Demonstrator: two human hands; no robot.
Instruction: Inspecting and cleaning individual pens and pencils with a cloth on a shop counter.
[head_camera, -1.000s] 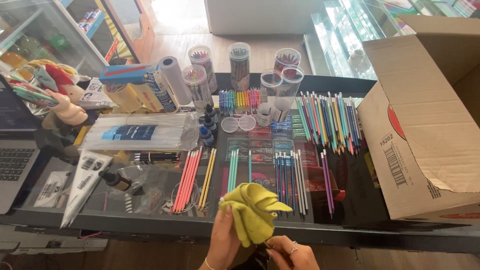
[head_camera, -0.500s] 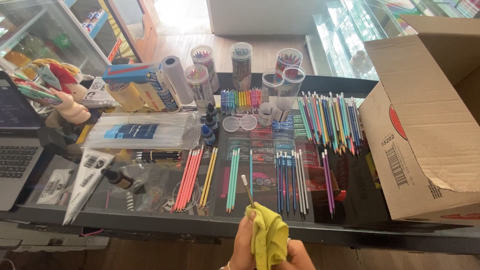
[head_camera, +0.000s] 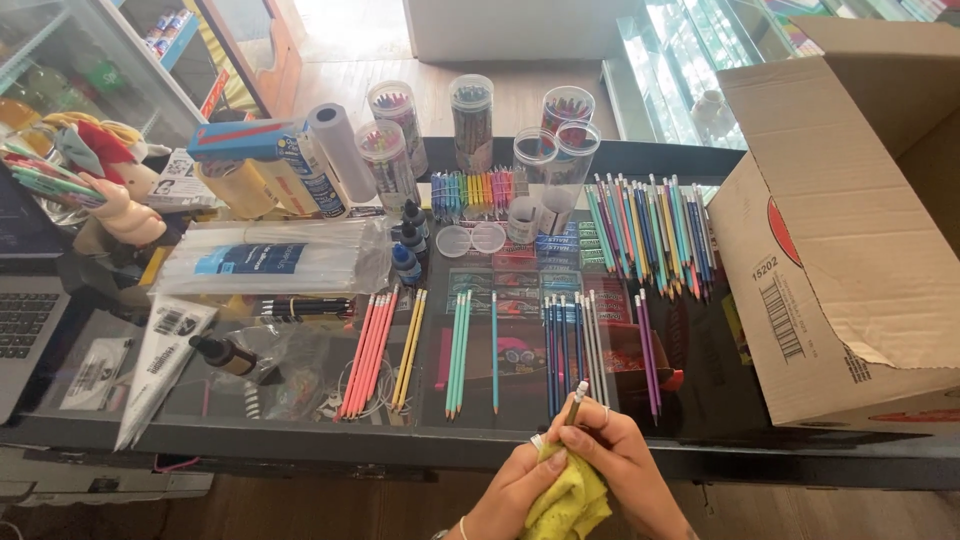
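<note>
My left hand and my right hand meet at the near edge of the glass counter. Together they hold a yellow cloth wrapped around a pencil, whose white eraser end sticks up between my fingers. Just beyond my hands, sorted rows of pencils lie on the glass: pink and orange ones, yellow ones, teal ones, dark blue ones and purple ones.
A large open cardboard box stands at the right. Clear tubes of coloured pencils, a loose pile of pencils, small ink bottles, a plastic packet and a laptop fill the far and left side.
The cloth, bunched over my left hand a second ago, has dropped lower. A pencil now stands up out of it, pinched by both hands.
</note>
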